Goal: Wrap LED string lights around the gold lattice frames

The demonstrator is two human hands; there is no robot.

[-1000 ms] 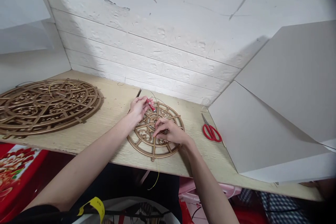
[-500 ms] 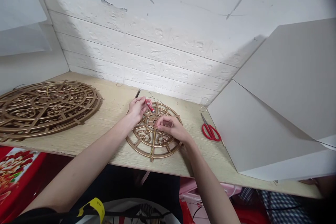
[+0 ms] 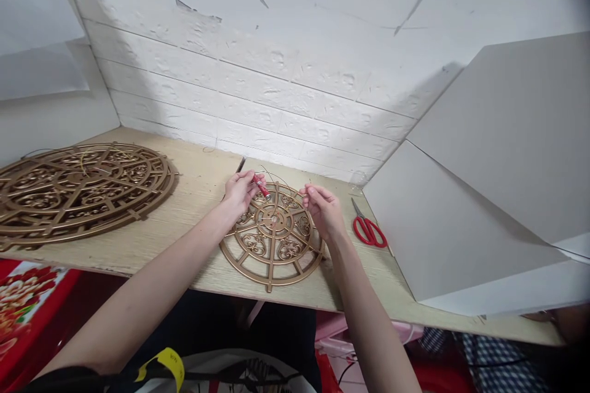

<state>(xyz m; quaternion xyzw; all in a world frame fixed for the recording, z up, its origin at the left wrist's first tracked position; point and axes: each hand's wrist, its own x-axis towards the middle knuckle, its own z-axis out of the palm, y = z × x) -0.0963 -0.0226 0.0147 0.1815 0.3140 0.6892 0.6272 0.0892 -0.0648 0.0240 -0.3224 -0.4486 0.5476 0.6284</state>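
Note:
My left hand (image 3: 239,190) is closed around a slim red tool (image 3: 260,186) with a silvery tip, over the upper left of a round gold openwork panel (image 3: 270,270). The panel lies flat, with scrollwork between its spokes and a ring at its centre. My right hand (image 3: 322,206) is raised over the panel's upper right edge, thumb and fingertips pinched on what looks like a thin wire, barely visible. Another thin dark wire (image 3: 276,173) loops above the panel's far rim, near my left fingers.
A stack of similar gold panels (image 3: 87,190) stands on the left of the wooden table (image 3: 203,178). Red-handled scissors (image 3: 369,230) lie to the right of the panel. A white brick-pattern wall (image 3: 258,92) rises behind, and a pale board (image 3: 461,227) borders the right side.
My right hand has moved from the panel's centre up and right, and the yellow strand along the lower spoke is gone from there. My left hand stays almost in place with the red tool.

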